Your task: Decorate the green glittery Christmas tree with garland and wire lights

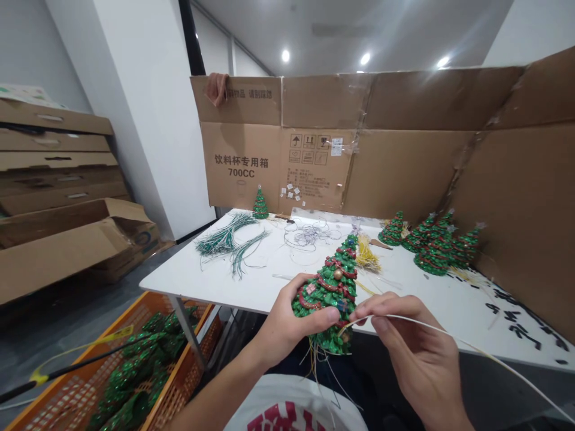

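My left hand [287, 320] is closed round the base of a small green glittery Christmas tree [332, 284] with red garlands and tiny ornaments, held tilted over the table's near edge. Thin wires hang down from under the tree. My right hand [406, 338] pinches a thin pale wire [453, 338] close to the tree's base; the wire runs off to the lower right.
On the white table [215, 278] lie green wire bundles [229, 239], clear wire loops [309, 233], yellow wires [368, 254], one small tree [260, 203] at the back and several trees [433, 242] at right. Cardboard walls [359, 161] stand behind. An orange crate [90, 383] of green pieces sits lower left.
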Available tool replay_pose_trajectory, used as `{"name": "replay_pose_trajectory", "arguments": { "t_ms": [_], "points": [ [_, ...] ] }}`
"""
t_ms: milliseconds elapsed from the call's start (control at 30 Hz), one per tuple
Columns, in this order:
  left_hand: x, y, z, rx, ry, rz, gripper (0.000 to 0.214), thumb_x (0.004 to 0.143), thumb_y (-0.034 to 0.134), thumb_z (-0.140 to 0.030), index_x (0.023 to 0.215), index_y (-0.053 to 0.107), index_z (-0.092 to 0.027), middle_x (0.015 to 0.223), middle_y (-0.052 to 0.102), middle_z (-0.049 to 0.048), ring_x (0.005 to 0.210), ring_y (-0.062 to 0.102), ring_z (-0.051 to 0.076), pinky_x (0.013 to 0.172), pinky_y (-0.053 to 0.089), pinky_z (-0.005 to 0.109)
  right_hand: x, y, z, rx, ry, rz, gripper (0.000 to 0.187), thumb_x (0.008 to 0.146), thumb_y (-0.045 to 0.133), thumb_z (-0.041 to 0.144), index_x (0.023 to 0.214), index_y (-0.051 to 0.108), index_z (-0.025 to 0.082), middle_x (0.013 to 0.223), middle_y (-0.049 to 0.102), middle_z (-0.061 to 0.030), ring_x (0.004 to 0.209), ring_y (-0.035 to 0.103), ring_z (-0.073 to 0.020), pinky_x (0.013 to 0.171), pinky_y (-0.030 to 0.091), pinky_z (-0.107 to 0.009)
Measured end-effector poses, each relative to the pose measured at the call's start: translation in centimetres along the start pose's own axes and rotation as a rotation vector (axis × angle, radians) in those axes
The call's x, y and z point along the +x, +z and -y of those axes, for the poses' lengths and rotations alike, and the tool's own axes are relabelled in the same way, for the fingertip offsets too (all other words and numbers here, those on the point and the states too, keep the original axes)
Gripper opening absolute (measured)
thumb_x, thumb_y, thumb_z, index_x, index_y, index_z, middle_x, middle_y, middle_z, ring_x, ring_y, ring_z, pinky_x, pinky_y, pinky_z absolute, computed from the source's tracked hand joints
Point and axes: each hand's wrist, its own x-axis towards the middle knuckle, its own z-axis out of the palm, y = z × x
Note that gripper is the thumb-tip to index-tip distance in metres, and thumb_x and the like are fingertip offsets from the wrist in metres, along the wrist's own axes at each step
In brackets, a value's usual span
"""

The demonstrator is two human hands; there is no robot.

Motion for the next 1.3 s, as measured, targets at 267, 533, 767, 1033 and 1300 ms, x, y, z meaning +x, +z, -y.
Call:
{"name": "replay_pose_trajectory", "arguments": {
  "t_ms": [267,533,767,1033,1300],
  "points": [
    [-0.08,0.23,-0.31,-0.015,-0.022,-0.003,0.063,0.069,0.1,-0.048,0.118,0.072,-0.02,0.108,0.081,0.0066,0.103,0.072,0.026,0.094,0.057,0.034,0.19,0.17,0.19,-0.072,-0.072,-0.021,0.017,0.108,0.066,0.014,0.109,0.074,0.028,0.099,0.077,-0.0027,0.095,0.075,-0.0164,0.084,0.065,-0.025],
    [-0.04,0.19,-0.43,0.0,-0.021,0.022,0.063,0.07,0.099,-0.049,0.117,0.071,-0.018,0.109,0.08,0.0082,0.105,0.071,0.027,0.095,0.056,0.034,0.4,0.68,0.59,-0.1,-0.189,-0.034,0.025,0.105,0.064,0.005,0.111,0.075,0.026,0.098,0.08,-0.0035,0.097,0.078,-0.018,0.083,0.066,-0.027],
    [0.03,0.2,-0.45,-0.01,-0.028,0.027,0.062,0.069,0.099,-0.048,0.116,0.07,-0.018,0.107,0.08,0.0077,0.102,0.072,0.027,0.093,0.055,0.034,0.29,0.65,0.41,-0.111,-0.214,-0.02,0.028,0.103,0.064,0.003,0.114,0.075,0.027,0.101,0.082,-0.0047,0.097,0.079,-0.0203,0.08,0.066,-0.031],
    [0.12,0.21,-0.41,-0.016,-0.011,0.007,0.06,0.069,0.099,-0.046,0.115,0.073,-0.019,0.107,0.08,0.0075,0.104,0.072,0.029,0.094,0.054,0.035,-0.1,0.36,0.5,-0.126,-0.24,0.037,0.037,0.1,0.066,-0.001,0.12,0.075,0.029,0.103,0.082,-0.0046,0.099,0.079,-0.0233,0.085,0.066,-0.038],
    [0.27,0.35,-0.09,-0.092,-0.01,0.032,0.056,0.076,0.097,-0.045,0.116,0.072,-0.016,0.112,0.081,0.0095,0.103,0.074,0.028,0.093,0.053,0.034,0.26,0.41,0.45,-0.168,-0.221,0.075,0.03,0.101,0.068,0.004,0.116,0.076,0.029,0.099,0.082,-0.0044,0.094,0.077,-0.0223,0.083,0.064,-0.035]
  ]
}}
